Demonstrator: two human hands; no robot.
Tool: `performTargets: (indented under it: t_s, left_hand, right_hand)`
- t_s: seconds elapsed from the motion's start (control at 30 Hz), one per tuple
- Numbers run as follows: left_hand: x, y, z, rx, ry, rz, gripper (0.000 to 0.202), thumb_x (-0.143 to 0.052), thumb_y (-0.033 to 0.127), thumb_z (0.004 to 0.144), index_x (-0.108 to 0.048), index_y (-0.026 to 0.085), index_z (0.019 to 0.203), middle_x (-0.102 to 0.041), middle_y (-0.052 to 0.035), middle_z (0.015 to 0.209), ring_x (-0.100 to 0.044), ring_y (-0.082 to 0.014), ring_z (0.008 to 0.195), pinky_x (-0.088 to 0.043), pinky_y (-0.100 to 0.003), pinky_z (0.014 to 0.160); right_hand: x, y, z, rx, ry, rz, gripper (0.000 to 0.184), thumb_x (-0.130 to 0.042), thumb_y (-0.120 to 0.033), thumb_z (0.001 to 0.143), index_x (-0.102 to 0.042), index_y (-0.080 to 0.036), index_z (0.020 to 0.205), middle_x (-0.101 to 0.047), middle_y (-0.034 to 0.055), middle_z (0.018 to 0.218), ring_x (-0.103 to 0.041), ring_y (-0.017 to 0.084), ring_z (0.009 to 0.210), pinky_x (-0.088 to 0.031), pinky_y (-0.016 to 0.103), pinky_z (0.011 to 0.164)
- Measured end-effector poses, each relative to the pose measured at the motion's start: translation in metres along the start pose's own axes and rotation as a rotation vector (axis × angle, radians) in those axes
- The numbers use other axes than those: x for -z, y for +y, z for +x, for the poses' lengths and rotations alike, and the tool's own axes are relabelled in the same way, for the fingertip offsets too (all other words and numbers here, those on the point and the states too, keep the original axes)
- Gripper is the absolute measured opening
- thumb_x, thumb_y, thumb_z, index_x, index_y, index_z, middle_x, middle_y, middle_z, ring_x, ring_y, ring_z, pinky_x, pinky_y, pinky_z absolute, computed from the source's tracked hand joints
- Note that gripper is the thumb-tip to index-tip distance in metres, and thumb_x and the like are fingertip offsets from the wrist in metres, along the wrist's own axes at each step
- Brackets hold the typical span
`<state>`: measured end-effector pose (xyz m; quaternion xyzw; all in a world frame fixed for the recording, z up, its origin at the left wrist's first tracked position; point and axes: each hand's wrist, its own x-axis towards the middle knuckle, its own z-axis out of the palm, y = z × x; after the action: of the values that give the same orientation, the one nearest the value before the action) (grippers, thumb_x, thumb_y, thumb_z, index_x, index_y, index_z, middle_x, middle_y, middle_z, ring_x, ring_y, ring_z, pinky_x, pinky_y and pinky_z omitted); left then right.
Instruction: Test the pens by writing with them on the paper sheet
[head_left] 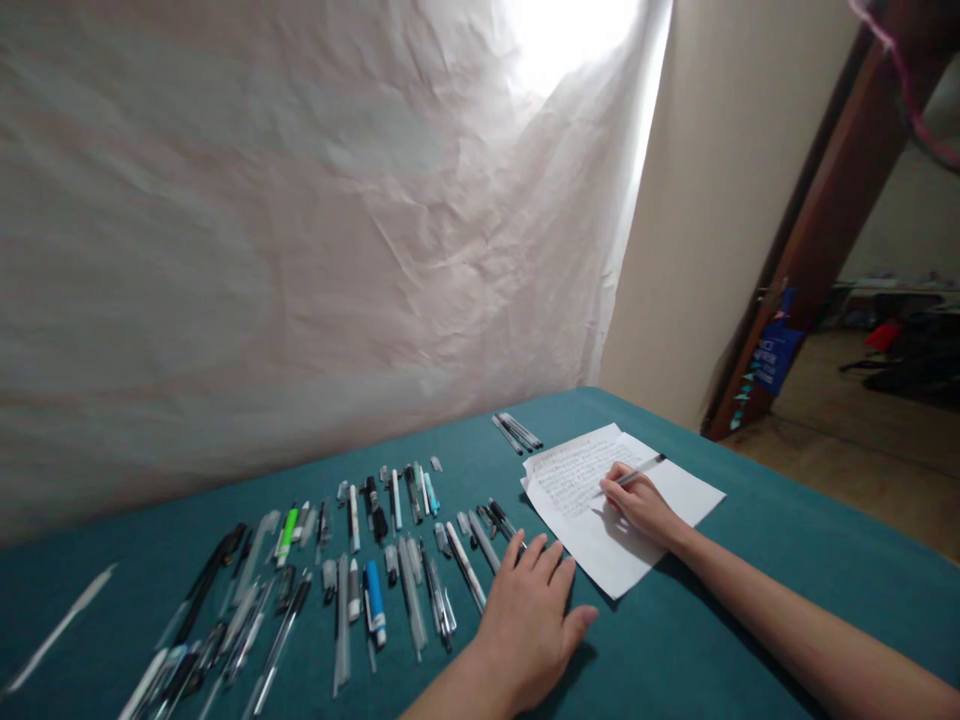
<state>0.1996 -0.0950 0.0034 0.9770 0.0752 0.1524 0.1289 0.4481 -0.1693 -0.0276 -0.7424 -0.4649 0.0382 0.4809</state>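
Right hand (639, 503) pinches a pen (636, 472) in a writing grip, tip on the paper sheets (600, 500), heel of hand resting on the paper. Sheets lie on the teal desk (750, 590), right of centre, top one partly covered in handwriting. Left hand (529, 625) flat on desk, palm down, fingers spread, holding nothing, fingertips just beside the near edge of the sheets. Rows of loose pens (360, 570) spread out left of that hand. Small separate pen bunch (516, 432) near the far edge, behind the paper
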Motion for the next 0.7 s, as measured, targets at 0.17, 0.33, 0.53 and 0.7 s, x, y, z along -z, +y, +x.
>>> performTargets:
  t_s: [0.17, 0.33, 0.53, 0.7]
  left_hand:
    - [0.010, -0.016, 0.000, 0.111, 0.161, 0.011, 0.043, -0.028, 0.044, 0.085, -0.053, 0.020, 0.108, -0.054, -0.0070, 0.115, -0.040, -0.0222, 0.114, -0.015, -0.045, 0.102]
    - [0.017, -0.040, -0.002, 0.198, 0.248, 0.074, 0.029, -0.036, 0.032, 0.084, -0.057, 0.016, 0.097, -0.058, -0.0097, 0.104, -0.045, -0.0221, 0.106, -0.018, -0.045, 0.099]
    - [0.014, -0.050, -0.006, 0.233, 0.254, 0.092, 0.023, -0.040, 0.028, 0.082, -0.059, 0.016, 0.086, -0.060, -0.0080, 0.089, -0.050, -0.0200, 0.092, -0.023, -0.042, 0.097]
    - [0.008, -0.051, -0.006, 0.239, 0.238, 0.091, 0.024, -0.040, 0.029, 0.081, -0.059, 0.015, 0.084, -0.060, -0.0073, 0.086, -0.050, -0.0195, 0.088, -0.026, -0.040, 0.095]
  right_hand:
    - [-0.006, -0.019, 0.000, 0.054, -0.064, 0.041, 0.024, -0.043, -0.038, 0.081, -0.054, -0.018, 0.074, -0.056, 0.0000, 0.060, -0.052, 0.013, 0.052, -0.042, 0.025, 0.053]
    - [-0.034, -0.064, 0.019, 0.181, -0.237, 0.101, 0.030, -0.035, -0.038, 0.086, -0.051, -0.019, 0.102, -0.061, 0.0027, 0.071, -0.056, 0.013, 0.056, -0.046, 0.026, 0.054]
    - [-0.117, -0.102, 0.075, 0.425, -0.423, 0.004, 0.030, -0.052, -0.036, 0.077, -0.052, -0.021, 0.102, -0.063, 0.0028, 0.078, -0.059, 0.014, 0.068, -0.045, 0.025, 0.063]
    - [-0.192, -0.101, 0.111, 0.421, -0.462, 0.011, 0.039, -0.063, -0.027, 0.066, -0.050, -0.020, 0.102, -0.062, 0.0064, 0.093, -0.059, 0.017, 0.080, -0.045, 0.027, 0.068]
